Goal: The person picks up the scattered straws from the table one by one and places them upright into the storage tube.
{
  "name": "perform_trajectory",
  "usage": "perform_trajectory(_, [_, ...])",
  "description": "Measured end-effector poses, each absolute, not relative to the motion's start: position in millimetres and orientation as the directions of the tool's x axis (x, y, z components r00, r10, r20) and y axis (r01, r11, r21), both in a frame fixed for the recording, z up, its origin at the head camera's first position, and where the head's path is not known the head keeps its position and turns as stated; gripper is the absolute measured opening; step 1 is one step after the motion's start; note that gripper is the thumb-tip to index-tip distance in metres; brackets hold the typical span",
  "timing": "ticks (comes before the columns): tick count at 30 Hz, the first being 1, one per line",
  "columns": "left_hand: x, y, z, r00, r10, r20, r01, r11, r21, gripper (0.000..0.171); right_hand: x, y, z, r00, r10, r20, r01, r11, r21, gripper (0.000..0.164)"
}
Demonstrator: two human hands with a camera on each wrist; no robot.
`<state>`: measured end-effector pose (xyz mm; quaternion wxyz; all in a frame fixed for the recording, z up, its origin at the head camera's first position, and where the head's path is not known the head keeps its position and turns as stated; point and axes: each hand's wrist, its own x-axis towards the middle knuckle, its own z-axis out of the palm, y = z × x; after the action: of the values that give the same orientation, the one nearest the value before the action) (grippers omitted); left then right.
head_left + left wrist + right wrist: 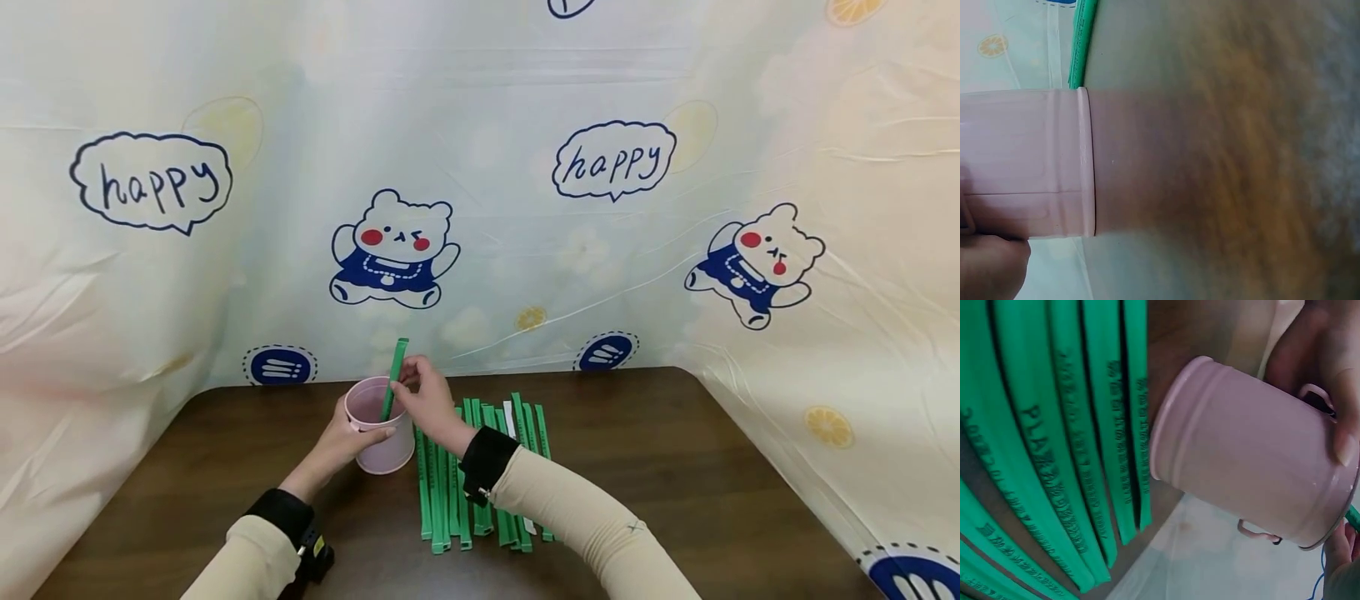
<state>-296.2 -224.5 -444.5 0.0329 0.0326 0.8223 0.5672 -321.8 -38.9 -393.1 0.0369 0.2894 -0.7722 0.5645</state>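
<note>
A small pink bucket [386,454] stands on the table, its mouth facing up. My left hand [345,433] grips it round the side near the rim, thumb across the front. Over the mouth, my right hand [431,400] pinches a green-wrapped straw [396,379], whose lower end is inside the bucket and whose top rises above the rim. How deep it reaches is hidden. In the right wrist view, the bucket [1247,450] shows a small side handle [1260,534], and several printed green-wrapped straws [1047,462] lie close by.
Right of the bucket, a row of green-wrapped straws [435,500] lies on the brown table [637,467], partly under my right forearm. Among them is a white strip [510,417]. A printed curtain [495,250] hangs behind the table's far edge.
</note>
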Motion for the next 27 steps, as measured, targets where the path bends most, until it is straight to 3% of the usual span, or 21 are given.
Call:
perform_trajectory(21, [-294,-227,-445,-0.995,0.094,-0.012,0.022,0.349,0.937,0.103,-317,-26,-396,-0.861,-0.383,0.336,-0.448,0.257,-0.856,0.018])
perform_trajectory(27, [-296,-225,-445,-0.996,0.087,-0.002,0.03,0.359,0.933,0.103,-318,-21,-399,-0.878,-0.385,0.283,-0.379,0.202,-0.903,0.027])
